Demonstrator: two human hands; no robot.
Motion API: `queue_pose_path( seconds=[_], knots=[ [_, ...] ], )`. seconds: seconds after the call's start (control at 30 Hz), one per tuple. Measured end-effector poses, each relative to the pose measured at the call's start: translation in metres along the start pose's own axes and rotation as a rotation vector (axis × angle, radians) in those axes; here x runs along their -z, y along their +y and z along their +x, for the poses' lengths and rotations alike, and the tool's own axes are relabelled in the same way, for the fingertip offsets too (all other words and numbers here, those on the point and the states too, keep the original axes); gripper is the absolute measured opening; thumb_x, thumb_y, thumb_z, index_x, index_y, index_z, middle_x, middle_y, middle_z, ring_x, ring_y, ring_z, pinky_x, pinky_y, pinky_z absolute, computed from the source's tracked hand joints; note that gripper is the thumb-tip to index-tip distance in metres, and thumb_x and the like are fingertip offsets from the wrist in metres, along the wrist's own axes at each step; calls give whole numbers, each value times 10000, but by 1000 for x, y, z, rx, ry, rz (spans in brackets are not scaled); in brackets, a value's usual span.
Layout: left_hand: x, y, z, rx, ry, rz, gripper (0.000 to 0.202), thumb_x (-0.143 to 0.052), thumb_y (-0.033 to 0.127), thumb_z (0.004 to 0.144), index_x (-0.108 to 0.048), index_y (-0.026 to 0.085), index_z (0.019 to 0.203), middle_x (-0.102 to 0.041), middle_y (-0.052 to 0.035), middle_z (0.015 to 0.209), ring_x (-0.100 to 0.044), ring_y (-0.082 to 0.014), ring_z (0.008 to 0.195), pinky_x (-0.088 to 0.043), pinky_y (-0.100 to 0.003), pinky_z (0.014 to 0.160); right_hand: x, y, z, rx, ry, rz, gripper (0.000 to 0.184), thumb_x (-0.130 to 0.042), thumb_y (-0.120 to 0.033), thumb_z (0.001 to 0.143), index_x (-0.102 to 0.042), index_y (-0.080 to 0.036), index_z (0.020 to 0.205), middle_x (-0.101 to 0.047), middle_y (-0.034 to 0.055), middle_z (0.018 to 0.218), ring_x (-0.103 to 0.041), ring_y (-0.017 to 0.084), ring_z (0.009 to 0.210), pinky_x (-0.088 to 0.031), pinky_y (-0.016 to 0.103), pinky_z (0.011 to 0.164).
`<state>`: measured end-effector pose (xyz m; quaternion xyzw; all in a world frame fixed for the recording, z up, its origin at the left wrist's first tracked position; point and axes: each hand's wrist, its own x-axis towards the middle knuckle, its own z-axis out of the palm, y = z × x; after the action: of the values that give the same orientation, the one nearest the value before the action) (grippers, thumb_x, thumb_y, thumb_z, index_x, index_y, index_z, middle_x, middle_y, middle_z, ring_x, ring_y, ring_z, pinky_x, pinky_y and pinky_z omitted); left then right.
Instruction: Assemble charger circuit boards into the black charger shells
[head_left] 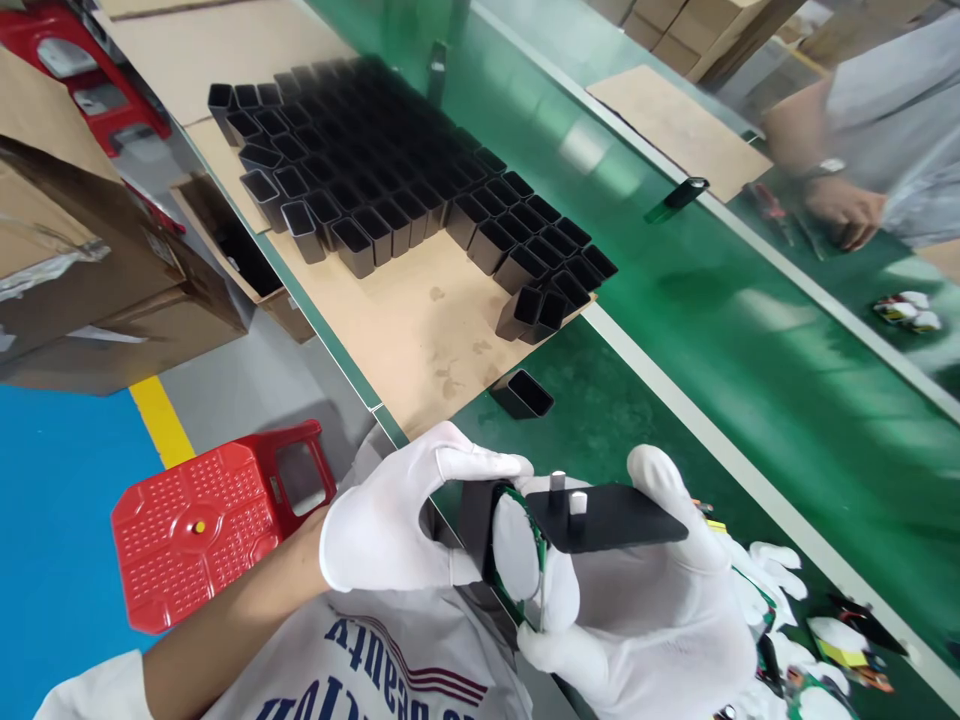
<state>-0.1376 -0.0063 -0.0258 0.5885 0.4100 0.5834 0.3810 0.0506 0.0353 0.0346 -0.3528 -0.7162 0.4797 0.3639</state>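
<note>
My left hand [420,515], in a white glove, is closed round a black rectangular housing [475,525]. My right hand [660,610], also gloved, grips a charger plug assembly: a black end plate [615,518] with two metal prongs, joined to a green circuit board with a white-coated part [516,545]. That board sits at the mouth of the housing, partly inside as far as I can see. Just beyond my hands, one loose black housing [523,394] lies tilted on the green table.
Many open black housings [352,240] stand in rows on a cardboard sheet [420,340]. Board assemblies [840,640] lie in a pile at right. A conveyor belt [720,300] runs alongside, carrying a black piece [686,192]. Across it rests another person's hand [844,210]. A red stool [199,525] stands at left.
</note>
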Motion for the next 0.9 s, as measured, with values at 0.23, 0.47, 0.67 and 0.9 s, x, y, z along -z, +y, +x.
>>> queue_pose_path(
  seconds=[0.23, 0.47, 0.67, 0.9],
  knots=[
    [0, -5, -3, -18, 0, 13, 884, -913, 161, 716, -557, 363, 1499, -748, -68, 1348, -739, -296, 1116, -615, -445, 981, -2, 0, 2, 12, 73, 133, 790, -879, -443, 864, -524, -399, 1568, -714, -52, 588, -816, 335, 755, -643, 677, 992],
    [0, -7, -2, 37, -22, 19, 813, -928, 245, 710, -603, 326, 1451, -765, -76, 1309, -736, -312, 1143, -621, -460, 1004, -1, 3, 2, 12, 66, 193, 805, -922, -367, 833, -558, -382, 1551, -756, -55, 658, -822, 308, 833, -663, 608, 995],
    [-3, -11, -1, 66, -53, -82, 684, -914, 309, 745, -646, 283, 1374, -819, -45, 1056, -772, -289, 1063, -636, -441, 970, -3, 8, 2, 37, 81, 154, 841, -939, -367, 821, -541, -403, 1561, -828, -33, 925, -808, 317, 1087, -650, 568, 1049],
    [-4, 1, 11, 131, -69, -161, 297, -858, 256, 794, -733, 247, 1064, -756, 21, 732, -764, -226, 811, -632, -403, 877, -1, 23, -9, -28, 31, 64, 994, -967, -440, 773, -444, -442, 1618, -710, 49, 1462, -685, 362, 1342, -489, 627, 1229]
  ],
)
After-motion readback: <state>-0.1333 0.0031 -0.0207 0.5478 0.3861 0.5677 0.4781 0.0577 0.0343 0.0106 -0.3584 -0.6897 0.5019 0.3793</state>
